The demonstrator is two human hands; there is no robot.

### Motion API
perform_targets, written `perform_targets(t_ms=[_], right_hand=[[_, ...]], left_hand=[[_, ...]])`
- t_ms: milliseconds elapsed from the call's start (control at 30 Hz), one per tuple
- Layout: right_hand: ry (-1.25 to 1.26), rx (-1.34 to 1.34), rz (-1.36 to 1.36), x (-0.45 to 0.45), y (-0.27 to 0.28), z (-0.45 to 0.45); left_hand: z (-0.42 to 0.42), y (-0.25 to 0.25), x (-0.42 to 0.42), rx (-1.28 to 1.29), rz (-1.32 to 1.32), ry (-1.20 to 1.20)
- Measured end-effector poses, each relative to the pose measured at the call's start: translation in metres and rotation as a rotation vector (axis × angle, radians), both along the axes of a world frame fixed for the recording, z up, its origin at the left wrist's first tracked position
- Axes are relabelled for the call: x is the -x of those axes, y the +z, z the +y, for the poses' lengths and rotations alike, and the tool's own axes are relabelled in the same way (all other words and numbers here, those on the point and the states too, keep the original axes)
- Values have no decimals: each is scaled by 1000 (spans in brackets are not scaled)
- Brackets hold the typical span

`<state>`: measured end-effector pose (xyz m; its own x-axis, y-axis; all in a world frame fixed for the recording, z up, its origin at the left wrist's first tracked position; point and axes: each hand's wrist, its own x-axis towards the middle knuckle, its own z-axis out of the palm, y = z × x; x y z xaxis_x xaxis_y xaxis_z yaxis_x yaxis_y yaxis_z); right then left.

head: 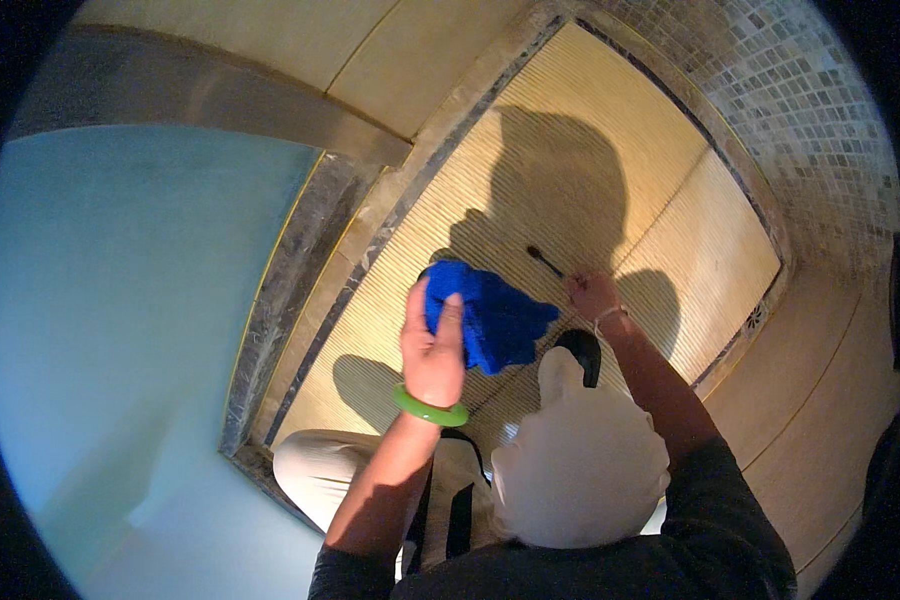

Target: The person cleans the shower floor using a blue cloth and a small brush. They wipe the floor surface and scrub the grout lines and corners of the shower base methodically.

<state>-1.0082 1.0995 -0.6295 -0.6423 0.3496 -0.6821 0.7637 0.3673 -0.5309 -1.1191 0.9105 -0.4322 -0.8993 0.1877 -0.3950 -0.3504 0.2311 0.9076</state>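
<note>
My left hand (433, 341), with a green bangle at the wrist, grips a bunched blue cloth (487, 311) above the ribbed floor. Part of a dark round thing shows behind the cloth's upper left edge; what it is cannot be told. My right hand (594, 294) is closed on a small brush (544, 259) with a thin dark handle, its dark head pointing up and left, over the ribbed floor. The cloth's tip hangs a little left of my right hand, apart from it.
Ribbed tan flooring (645, 112) lies below, framed by a dark stone border. A small floor drain (754, 318) sits near the right corner. Mosaic tiles (802, 97) line the upper right. A raised stone sill (292, 247) and a bluish glass-like surface (135, 285) stand at left.
</note>
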Motion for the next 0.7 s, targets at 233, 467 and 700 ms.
perform_targets(t_ms=[233,467,700], right_hand=[[12,-135,174,68,-5,-30],[170,-272,373,41,-9,-20],[274,588,351,77,84,-32]], left_hand=[[-18,9,19,-148,-104,254],[-21,12,28,-287,-228,293],[-21,18,17,-150,-226,172]])
